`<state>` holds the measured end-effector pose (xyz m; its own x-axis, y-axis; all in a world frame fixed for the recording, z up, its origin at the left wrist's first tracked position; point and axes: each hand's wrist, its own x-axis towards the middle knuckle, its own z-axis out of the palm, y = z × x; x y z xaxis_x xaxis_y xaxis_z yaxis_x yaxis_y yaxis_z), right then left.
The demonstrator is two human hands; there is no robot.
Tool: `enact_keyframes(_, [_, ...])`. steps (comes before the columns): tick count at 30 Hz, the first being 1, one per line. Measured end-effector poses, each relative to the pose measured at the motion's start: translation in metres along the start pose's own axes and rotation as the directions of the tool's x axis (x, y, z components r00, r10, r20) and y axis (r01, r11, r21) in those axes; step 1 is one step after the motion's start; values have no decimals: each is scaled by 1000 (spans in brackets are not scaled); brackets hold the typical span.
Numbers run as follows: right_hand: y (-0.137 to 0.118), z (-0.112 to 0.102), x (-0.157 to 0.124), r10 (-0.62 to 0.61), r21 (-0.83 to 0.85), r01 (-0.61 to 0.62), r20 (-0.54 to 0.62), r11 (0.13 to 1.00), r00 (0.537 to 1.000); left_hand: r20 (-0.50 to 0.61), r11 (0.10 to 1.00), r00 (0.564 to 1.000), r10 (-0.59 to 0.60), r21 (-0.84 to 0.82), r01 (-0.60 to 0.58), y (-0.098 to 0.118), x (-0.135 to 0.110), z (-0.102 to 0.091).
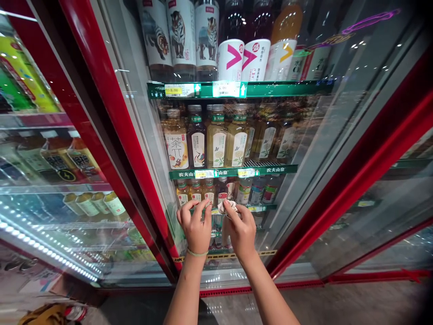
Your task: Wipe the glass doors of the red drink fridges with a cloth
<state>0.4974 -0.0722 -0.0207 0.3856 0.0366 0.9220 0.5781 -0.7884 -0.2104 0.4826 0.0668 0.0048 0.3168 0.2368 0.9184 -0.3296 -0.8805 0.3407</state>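
Observation:
Both my hands are raised in front of a glass-fronted drinks fridge. Between the thumb and fingers of my right hand (242,230) is a small crumpled piece of whitish paper or tissue (221,207). My left hand (195,230), with a thin pale band (197,253) at its wrist, is just left of the paper and apart from it. Its fingers are bent and spread, and I see nothing held in them. Behind the hands stand small tea bottles (183,192) on a lower shelf.
Tall tea bottles (218,140) line the middle shelf (233,172), with larger bottles (231,58) above. Red door frames (111,104) run down both sides. Another lit drinks fridge (30,185) stands left. A yellow-brown item (43,315) lies low at left on the grey floor (372,302).

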Motion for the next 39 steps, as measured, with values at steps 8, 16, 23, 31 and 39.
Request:
enact_keyframes(8, [-8, 5, 30, 51, 118, -38, -114, 992, 992, 1, 1000, 1000, -6, -23, 6, -7, 6, -6])
enact_keyframes(16, [-27, 24, 17, 4, 6, -3, -92, 1000, 996, 4, 1000, 1000, -1, 4, 1, -27, 9, -18])
enact_keyframes(23, [-28, 31, 11, 39, 59, -28, -196, 998, 980, -19, 998, 999, 45, 42, -45, -46, 14, -32])
enact_keyframes(31, [-51, 42, 7, 32, 106, -16, -144, 994, 989, -10, 996, 999, 44, 83, -43, -76, 13, -49])
enact_keyframes(39, [-81, 53, 19, -51, 116, 59, -75, 991, 996, -10, 1000, 1000, -5, -20, 5, -91, 14, -52])
